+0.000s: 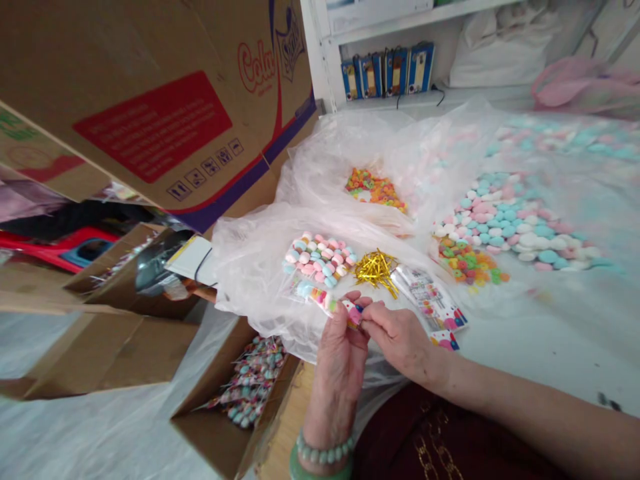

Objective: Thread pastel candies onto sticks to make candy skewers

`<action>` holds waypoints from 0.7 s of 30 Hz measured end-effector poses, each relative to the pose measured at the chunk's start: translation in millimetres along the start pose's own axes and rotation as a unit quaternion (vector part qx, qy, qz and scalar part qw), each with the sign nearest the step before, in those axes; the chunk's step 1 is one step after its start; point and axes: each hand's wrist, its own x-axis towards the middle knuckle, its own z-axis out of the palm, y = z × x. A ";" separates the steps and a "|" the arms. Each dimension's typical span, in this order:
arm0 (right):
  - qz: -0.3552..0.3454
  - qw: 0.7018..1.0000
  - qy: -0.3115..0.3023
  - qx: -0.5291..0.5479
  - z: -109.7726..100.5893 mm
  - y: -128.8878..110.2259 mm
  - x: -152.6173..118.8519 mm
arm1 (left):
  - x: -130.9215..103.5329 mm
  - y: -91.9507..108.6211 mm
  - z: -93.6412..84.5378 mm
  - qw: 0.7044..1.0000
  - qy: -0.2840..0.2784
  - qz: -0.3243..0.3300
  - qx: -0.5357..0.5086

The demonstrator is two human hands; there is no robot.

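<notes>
My left hand (344, 343), with a bead bracelet at the wrist, is closed around a small printed candy bag (327, 301) that holds colourful candies. The fingers of my right hand (397, 333) pinch the bag's near end. Just beyond are a pile of pink, white and blue candies (320, 257), gold twist ties (376, 270) and a stack of flat printed bags (431, 300). Plastic sheeting lies beneath them.
Ring candies (375, 190) and a large pastel candy pile (510, 217) lie on the table's far side. An open carton of filled bags (255, 380) stands below left. A big cardboard box (165, 100) rises at the upper left.
</notes>
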 end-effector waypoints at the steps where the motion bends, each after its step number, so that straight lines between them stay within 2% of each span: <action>1: 0.003 1.000 -0.001 0.023 -1.0 2.8 -1.3 | 0.6 1.7 -2.2 1.000 0.006 0.000 0.007; 4: 0.004 0.998 -0.009 0.067 -3.9 9.9 -5.8 | 2.4 6.9 -9.4 0.997 0.011 0.025 0.068; 8: -0.010 0.999 0.026 0.040 -4.1 10.8 -5.8 | 2.7 7.7 -10.5 0.983 0.018 0.044 0.176; 11: 0.003 0.998 0.063 0.017 -1.5 10.3 -3.4 | 2.1 2.6 -6.6 0.987 0.027 0.002 0.158; 14: 0.009 0.998 0.067 0.002 0.9 12.5 -2.0 | 2.0 -6.3 -3.1 0.992 0.004 -0.055 0.113; 18: -0.044 0.998 0.042 0.006 -1.1 14.5 0.1 | 0.7 -12.8 -0.6 0.991 -0.023 -0.080 0.107; 21: -0.096 0.995 0.039 -0.004 -5.6 14.9 0.9 | -2.6 -6.9 -0.6 0.988 -0.026 -0.090 0.120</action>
